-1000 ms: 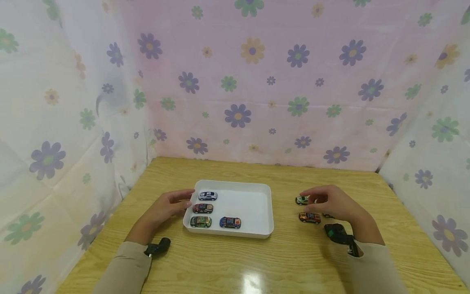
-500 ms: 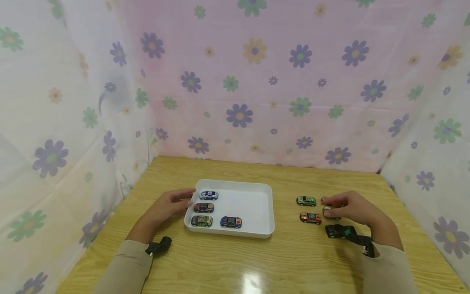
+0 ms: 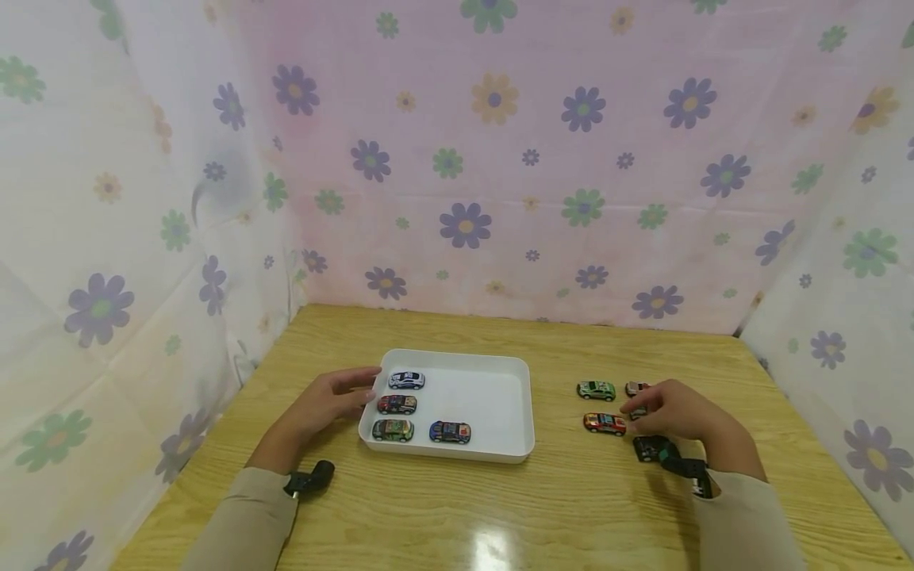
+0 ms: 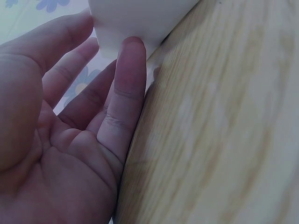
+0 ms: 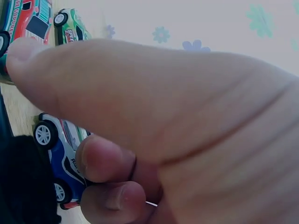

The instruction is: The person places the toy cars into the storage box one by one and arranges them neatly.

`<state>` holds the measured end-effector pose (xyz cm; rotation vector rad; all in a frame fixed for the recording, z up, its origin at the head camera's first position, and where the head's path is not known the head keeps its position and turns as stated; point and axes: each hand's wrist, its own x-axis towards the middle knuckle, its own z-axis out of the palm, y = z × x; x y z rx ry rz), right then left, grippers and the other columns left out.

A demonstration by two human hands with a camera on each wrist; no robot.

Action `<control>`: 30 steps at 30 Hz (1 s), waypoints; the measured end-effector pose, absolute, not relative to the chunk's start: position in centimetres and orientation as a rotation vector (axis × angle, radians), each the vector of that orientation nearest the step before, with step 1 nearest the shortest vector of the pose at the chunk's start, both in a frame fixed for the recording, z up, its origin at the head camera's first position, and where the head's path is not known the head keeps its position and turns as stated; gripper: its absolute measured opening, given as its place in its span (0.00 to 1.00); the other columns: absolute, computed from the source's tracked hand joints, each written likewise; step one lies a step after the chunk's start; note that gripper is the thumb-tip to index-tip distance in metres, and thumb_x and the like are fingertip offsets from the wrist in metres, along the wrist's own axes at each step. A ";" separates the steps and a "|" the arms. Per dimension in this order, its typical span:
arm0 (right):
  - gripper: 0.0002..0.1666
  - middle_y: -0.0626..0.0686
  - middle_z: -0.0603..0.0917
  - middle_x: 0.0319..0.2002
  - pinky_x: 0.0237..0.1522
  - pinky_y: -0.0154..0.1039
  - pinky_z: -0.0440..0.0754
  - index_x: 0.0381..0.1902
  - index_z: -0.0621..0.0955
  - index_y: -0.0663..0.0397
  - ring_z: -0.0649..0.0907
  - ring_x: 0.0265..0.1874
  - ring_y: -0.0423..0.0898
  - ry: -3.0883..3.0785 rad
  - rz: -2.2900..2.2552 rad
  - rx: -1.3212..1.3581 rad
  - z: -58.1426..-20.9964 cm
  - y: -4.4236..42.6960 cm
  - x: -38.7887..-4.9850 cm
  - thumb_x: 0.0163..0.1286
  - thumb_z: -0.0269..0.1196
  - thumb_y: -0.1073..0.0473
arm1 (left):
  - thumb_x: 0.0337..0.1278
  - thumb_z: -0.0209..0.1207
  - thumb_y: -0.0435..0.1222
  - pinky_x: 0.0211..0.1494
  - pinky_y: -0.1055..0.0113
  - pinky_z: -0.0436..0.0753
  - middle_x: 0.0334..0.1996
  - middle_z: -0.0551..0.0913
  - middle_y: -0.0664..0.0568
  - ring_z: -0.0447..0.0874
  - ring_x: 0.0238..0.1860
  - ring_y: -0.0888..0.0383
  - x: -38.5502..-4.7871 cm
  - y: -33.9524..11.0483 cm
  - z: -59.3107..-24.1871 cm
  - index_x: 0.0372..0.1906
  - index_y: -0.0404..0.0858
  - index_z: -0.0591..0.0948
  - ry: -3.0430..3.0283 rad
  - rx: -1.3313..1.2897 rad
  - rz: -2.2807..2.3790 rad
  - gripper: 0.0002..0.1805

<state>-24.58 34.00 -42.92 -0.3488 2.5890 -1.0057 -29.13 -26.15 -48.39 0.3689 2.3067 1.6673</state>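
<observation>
My left hand [image 3: 324, 404] rests at the left end of a white tray [image 3: 500, 452], fingers extended; in the left wrist view the fingertips touch the tray's wall [image 4: 135, 21]. Four-wheeled toy cars lie in the tray: a white one [image 3: 407, 381], a dark red one [image 3: 397, 404], a green one [image 3: 393, 430] and a blue one [image 3: 450, 432]. My right hand [image 3: 678, 408] is at the rear of a red toy car [image 3: 604, 423], thumb tip overlapping it in the right wrist view. Whether the thumb touches it is unclear. A blue-and-white toy car [image 5: 67, 156] sits partly hidden behind the fingers.
A green toy car [image 3: 596, 389] lies beyond the red one. A red-and-white car [image 3: 635, 388] is partly behind my right hand. A dark object [image 3: 646, 449], apparently another car, lies by the right wrist camera. Flowered cloth [image 3: 464, 159] encloses the wooden table [image 3: 428, 507].
My right hand moved right from over the green and red cars to the blue-and-white one, then slightly back left toward the red car. My left hand stays at the tray.
</observation>
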 end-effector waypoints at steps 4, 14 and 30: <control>0.22 0.59 0.88 0.52 0.37 0.41 0.83 0.52 0.89 0.56 0.83 0.38 0.47 2.612 -0.968 -0.373 -42.9 33.6 -24.6 0.62 0.77 0.55 | 0.68 0.67 0.45 0.54 0.62 0.88 0.71 0.75 0.40 0.81 0.63 0.48 -29.1 -26.2 -48.4 0.74 0.43 0.75 2.311 0.365 1.658 0.32; 0.20 0.56 0.89 0.51 0.43 0.48 0.86 0.47 0.91 0.49 0.85 0.48 0.51 2.673 -0.850 -0.273 -42.6 32.7 -24.6 0.57 0.80 0.54 | 0.68 0.67 0.43 0.52 0.62 0.88 0.70 0.76 0.39 0.83 0.58 0.51 -29.0 -26.1 -48.4 0.74 0.41 0.74 2.299 0.357 1.674 0.32; 0.21 0.55 0.89 0.51 0.47 0.53 0.87 0.48 0.91 0.49 0.84 0.55 0.61 2.677 -0.850 -0.295 -43.1 32.2 -24.7 0.57 0.80 0.53 | 0.68 0.67 0.44 0.52 0.62 0.88 0.69 0.77 0.39 0.84 0.56 0.53 -29.0 -26.1 -48.5 0.74 0.42 0.74 2.291 0.344 1.692 0.33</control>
